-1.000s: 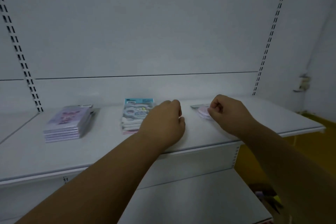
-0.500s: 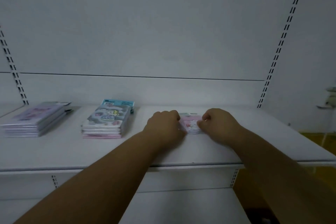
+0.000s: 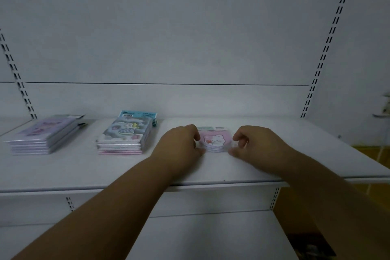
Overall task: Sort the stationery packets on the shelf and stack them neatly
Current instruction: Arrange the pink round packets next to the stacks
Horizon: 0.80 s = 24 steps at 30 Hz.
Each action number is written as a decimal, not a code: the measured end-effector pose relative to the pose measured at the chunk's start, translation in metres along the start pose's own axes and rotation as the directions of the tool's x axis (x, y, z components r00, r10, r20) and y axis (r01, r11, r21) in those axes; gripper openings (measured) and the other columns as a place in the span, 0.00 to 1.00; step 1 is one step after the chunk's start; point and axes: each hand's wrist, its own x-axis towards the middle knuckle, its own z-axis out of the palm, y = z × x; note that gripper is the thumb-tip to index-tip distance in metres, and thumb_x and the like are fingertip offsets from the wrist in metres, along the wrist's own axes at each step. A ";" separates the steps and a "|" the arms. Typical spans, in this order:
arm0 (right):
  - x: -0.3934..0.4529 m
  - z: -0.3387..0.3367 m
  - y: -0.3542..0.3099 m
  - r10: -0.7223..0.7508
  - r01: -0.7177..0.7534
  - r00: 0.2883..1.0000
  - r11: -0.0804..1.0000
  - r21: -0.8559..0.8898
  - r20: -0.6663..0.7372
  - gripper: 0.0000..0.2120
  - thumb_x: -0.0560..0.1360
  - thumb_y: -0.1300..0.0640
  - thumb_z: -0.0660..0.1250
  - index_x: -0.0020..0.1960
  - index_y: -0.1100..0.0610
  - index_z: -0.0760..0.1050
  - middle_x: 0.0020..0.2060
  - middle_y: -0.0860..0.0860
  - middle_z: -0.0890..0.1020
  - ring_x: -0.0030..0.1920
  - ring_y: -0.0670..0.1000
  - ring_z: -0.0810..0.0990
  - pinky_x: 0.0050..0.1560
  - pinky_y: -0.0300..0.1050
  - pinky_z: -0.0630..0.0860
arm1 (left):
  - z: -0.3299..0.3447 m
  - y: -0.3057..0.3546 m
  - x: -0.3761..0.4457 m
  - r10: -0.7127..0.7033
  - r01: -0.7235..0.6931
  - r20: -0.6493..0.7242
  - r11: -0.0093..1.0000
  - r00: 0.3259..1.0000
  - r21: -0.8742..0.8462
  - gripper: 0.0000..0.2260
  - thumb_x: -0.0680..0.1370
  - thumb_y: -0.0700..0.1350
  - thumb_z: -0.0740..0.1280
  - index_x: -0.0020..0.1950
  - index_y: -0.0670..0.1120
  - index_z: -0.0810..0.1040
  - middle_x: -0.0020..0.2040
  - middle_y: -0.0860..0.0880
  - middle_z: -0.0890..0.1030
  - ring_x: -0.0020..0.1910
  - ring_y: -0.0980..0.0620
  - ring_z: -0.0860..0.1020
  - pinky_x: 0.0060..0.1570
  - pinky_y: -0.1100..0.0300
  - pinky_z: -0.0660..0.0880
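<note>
A small stack of pink packets [image 3: 215, 140] with a cartoon bear on top lies on the white shelf [image 3: 190, 171], right of centre. My left hand [image 3: 179, 143] presses against its left side with curled fingers. My right hand [image 3: 253, 143] pinches its right side between thumb and fingers. To the left stands a stack of grey-blue packets [image 3: 124, 136] over pink ones, with a teal-backed packet at the rear. At the far left lies a stack of lilac packets [image 3: 44, 135].
The shelf's front edge [image 3: 147, 187] runs across below my wrists, with a lower shelf [image 3: 211, 234] beneath. Slotted uprights [image 3: 329, 42] stand against the white back panel. A yellow floor strip [image 3: 371, 150] shows at the right.
The view has swung right and closer. My hands went from loose fists on the shelf to closing on both sides of the pink packets, which now sit squared between them.
</note>
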 end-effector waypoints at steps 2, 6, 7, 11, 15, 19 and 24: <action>-0.003 0.000 0.000 -0.007 0.007 1.000 1.000 0.021 -0.006 0.12 0.70 0.50 0.74 0.51 0.53 0.80 0.40 0.46 0.81 0.41 0.45 0.78 0.41 0.37 0.72 | 0.001 0.001 -0.002 0.009 -0.009 -0.029 1.000 1.000 0.003 0.10 0.75 0.52 0.70 0.53 0.51 0.78 0.46 0.52 0.81 0.45 0.52 0.77 0.46 0.59 0.75; -0.007 0.002 -0.006 -0.025 0.029 0.997 0.998 0.051 -0.067 0.09 0.70 0.56 0.73 0.51 0.56 0.82 0.42 0.49 0.83 0.42 0.46 0.78 0.46 0.37 0.73 | 0.000 0.002 -0.004 0.022 -0.023 -0.053 1.000 0.998 -0.014 0.06 0.75 0.50 0.70 0.49 0.51 0.80 0.45 0.52 0.82 0.44 0.53 0.76 0.42 0.62 0.69; -0.009 0.002 -0.006 -0.028 0.032 0.997 0.998 0.058 -0.077 0.09 0.71 0.57 0.73 0.51 0.56 0.83 0.42 0.49 0.83 0.42 0.46 0.77 0.47 0.37 0.73 | 0.001 0.002 -0.005 0.028 -0.029 -0.052 0.999 0.998 -0.016 0.05 0.75 0.50 0.70 0.49 0.51 0.80 0.45 0.52 0.82 0.44 0.53 0.76 0.41 0.62 0.69; -0.015 -0.002 -0.008 -0.038 0.041 0.996 0.998 0.039 -0.080 0.09 0.71 0.59 0.72 0.51 0.57 0.83 0.39 0.46 0.80 0.42 0.46 0.78 0.48 0.39 0.74 | 0.001 0.000 -0.007 0.041 -0.042 -0.048 0.999 0.998 -0.021 0.04 0.75 0.50 0.70 0.48 0.52 0.80 0.44 0.54 0.80 0.42 0.55 0.75 0.39 0.64 0.67; -0.019 -0.005 -0.009 -0.051 0.053 0.998 0.998 0.037 -0.045 0.08 0.72 0.56 0.72 0.50 0.55 0.83 0.39 0.47 0.81 0.41 0.47 0.79 0.46 0.40 0.76 | 0.000 -0.001 -0.009 0.051 -0.053 -0.049 0.997 0.998 -0.050 0.04 0.73 0.51 0.72 0.45 0.53 0.80 0.39 0.57 0.78 0.41 0.57 0.76 0.36 0.67 0.69; -0.020 -0.004 -0.006 -0.079 0.079 0.995 0.997 -0.005 -0.053 0.06 0.73 0.52 0.69 0.47 0.53 0.83 0.38 0.45 0.80 0.39 0.44 0.77 0.41 0.36 0.70 | -0.002 -0.002 -0.010 0.056 -0.059 -0.040 0.995 0.998 -0.076 0.05 0.72 0.51 0.73 0.44 0.52 0.81 0.40 0.55 0.80 0.40 0.58 0.76 0.38 0.69 0.70; -0.019 0.000 -0.005 -0.097 0.096 0.993 0.995 -0.019 -0.074 0.06 0.74 0.52 0.69 0.48 0.53 0.82 0.39 0.45 0.77 0.39 0.43 0.74 0.42 0.37 0.68 | -0.003 -0.003 -0.010 0.052 -0.056 -0.047 0.995 0.998 -0.083 0.05 0.72 0.50 0.73 0.41 0.51 0.80 0.38 0.54 0.80 0.38 0.58 0.76 0.38 0.69 0.70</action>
